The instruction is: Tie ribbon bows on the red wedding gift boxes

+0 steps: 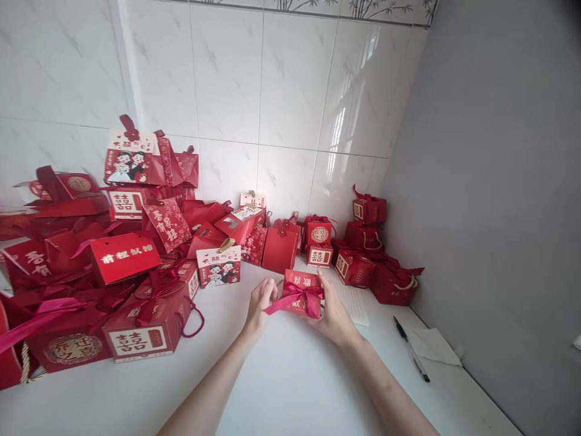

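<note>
A small red gift box [293, 280] with gold lettering is held up just above the white table, its top turned toward me. Across its front a magenta ribbon [300, 293] is tied in a bow. My right hand [333, 312] grips the box along its right side, thumb at the upper edge and fingers underneath. On the left, my left hand [262, 298] is closed with curled fingers at the ribbon's loose end, pinching it beside the box. The left fingertips are partly hidden.
A large heap of red gift boxes [136, 324] and bags covers the left side. More stacked boxes [356, 266] stand at the back right against the wall. A black pen [411, 348], a white tissue [436, 346] and a sheet of paper [357, 304] lie on the right.
</note>
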The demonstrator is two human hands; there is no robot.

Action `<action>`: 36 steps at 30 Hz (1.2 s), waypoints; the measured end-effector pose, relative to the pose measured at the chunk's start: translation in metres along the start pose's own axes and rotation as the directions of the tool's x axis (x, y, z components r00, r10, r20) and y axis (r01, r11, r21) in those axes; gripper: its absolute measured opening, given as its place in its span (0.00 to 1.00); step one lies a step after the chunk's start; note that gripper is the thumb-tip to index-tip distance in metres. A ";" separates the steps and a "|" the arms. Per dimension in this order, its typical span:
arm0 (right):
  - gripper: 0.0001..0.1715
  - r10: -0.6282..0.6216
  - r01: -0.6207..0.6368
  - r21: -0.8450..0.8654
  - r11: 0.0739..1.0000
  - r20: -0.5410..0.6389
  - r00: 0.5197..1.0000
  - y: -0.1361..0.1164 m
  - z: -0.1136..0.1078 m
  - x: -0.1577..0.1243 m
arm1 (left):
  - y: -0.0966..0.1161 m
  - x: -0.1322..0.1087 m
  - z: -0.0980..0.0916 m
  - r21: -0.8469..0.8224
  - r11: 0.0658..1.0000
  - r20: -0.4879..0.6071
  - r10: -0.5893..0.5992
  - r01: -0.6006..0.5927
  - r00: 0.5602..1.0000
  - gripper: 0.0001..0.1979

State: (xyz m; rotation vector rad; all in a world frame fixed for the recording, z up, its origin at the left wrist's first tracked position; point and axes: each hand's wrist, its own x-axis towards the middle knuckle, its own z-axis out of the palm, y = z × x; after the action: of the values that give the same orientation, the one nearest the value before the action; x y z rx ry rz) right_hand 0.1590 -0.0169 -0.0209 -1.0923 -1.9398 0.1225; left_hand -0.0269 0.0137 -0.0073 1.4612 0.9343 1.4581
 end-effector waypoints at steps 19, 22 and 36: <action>0.57 0.082 -0.094 0.133 0.987 0.094 0.992 -0.001 -0.036 -0.018 | 0.011 -0.022 0.019 0.428 0.870 0.348 0.093 -0.247 0.933 0.08; 0.58 0.112 -0.138 0.189 0.972 0.144 0.983 -0.002 -0.044 -0.019 | 0.013 -0.023 0.019 0.465 0.831 0.366 0.133 -0.305 0.921 0.03; 0.35 0.227 -0.234 0.237 0.943 0.059 0.972 0.001 -0.044 -0.020 | 0.007 -0.020 0.028 0.093 0.988 0.220 -0.143 0.125 0.965 0.12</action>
State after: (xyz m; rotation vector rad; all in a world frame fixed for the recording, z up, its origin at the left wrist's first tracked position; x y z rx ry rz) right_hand 0.1960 -0.0445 -0.0078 -1.1528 -1.7627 0.4957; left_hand -0.0003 -0.0088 -0.0067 1.5529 0.9372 1.1414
